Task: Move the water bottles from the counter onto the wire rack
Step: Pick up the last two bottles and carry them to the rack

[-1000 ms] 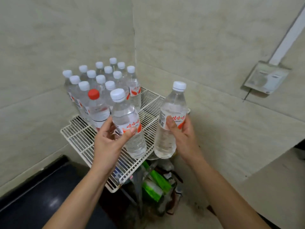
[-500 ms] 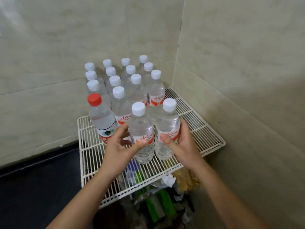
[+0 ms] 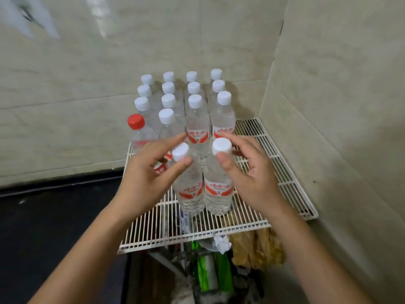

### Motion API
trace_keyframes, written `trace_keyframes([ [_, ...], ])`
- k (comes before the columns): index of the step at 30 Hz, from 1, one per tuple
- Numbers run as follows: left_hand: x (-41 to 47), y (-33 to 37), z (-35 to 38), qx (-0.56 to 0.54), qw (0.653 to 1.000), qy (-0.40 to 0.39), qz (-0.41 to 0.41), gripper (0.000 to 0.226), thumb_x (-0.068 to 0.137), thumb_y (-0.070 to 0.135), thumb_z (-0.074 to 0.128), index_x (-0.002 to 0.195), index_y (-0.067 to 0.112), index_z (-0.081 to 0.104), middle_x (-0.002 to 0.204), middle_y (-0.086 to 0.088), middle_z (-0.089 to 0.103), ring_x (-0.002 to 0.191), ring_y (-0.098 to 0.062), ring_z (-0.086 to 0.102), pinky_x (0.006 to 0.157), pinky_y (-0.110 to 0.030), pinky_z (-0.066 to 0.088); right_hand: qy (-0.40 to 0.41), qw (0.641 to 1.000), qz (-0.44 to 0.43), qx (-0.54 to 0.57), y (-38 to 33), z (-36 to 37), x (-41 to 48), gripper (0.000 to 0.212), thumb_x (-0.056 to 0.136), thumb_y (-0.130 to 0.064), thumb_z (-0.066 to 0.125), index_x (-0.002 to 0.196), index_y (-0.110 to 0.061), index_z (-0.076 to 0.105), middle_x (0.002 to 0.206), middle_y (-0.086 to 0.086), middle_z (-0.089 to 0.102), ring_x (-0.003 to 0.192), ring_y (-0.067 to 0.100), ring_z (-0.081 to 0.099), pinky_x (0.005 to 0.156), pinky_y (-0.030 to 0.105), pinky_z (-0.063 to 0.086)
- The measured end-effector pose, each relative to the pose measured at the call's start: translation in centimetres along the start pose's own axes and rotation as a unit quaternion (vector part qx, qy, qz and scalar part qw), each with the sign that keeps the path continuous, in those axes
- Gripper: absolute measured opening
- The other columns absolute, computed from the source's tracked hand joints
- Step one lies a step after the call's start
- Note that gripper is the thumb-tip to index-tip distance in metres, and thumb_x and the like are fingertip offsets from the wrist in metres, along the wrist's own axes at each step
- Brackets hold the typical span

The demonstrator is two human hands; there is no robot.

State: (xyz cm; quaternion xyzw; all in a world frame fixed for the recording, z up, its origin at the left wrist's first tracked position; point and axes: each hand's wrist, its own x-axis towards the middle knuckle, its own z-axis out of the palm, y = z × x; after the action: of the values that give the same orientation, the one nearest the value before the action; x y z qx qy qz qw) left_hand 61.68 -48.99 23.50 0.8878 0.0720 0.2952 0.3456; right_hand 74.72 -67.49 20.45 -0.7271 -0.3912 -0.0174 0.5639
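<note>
At the front of the wire rack (image 3: 285, 183), the left hand's (image 3: 144, 178) fingers (image 3: 173, 139) are spread wide and fairly straight around the cap of the left front bottle (image 3: 189, 189), with the thumb touching just under the cap. The right hand's (image 3: 254, 181) fingers (image 3: 240, 152) are curved loosely behind the cap of the right front bottle (image 3: 219, 189), thumb set against the neck. Whether that is a real pinch cannot be told.

Both front bottles are stood upright on the rack wires, touching each other, just in front of the packed rows (image 3: 197, 128) of white-capped bottles. A red-capped bottle (image 3: 137, 126) is placed at the left end of those rows. Walls are met at the back and right of the rack. Bags (image 3: 256, 246) are seen under it and a dark surface (image 3: 54, 216) to the left.

Step judged as: letting go after placement. To be done well, each base should be checked as seated flat across the wires, not tipped into a gap. Fingers should be lifted straight up and away so caps are not knocked sideways. The left bottle looks slightly tilted and should be steadied before release. More bottles, if any, are out of view.
</note>
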Motion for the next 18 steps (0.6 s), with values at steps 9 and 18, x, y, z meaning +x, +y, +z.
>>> trace_keyframes([
  [9,3.5,0.6,-0.1,-0.024,0.997,-0.069,-0.017,0.044,0.085,0.024,0.079,0.126,0.017,0.068,0.11,0.012,0.073,0.098,0.002,0.067,0.088,-0.035,0.057,-0.071,0.985,0.025,-0.157,-2.6,-2.8,2.3,0.045,0.089,-0.056,0.066,0.128,-0.032,0.066,0.116,-0.014,0.068,0.098,0.004,0.064,0.084,0.039,0.057],
  [18,9.6,2.1,0.2,0.056,0.996,-0.071,0.023,0.042,0.086,0.025,0.078,0.125,0.015,0.066,0.108,0.003,0.071,0.095,-0.006,0.063,0.088,-0.024,0.051,-0.076,0.979,0.057,-0.181,-1.7,-4.2,8.0,0.027,0.089,-0.034,0.074,0.115,-0.026,0.073,0.095,-0.008,0.074,0.089,0.01,0.068,0.088,0.041,0.055],
])
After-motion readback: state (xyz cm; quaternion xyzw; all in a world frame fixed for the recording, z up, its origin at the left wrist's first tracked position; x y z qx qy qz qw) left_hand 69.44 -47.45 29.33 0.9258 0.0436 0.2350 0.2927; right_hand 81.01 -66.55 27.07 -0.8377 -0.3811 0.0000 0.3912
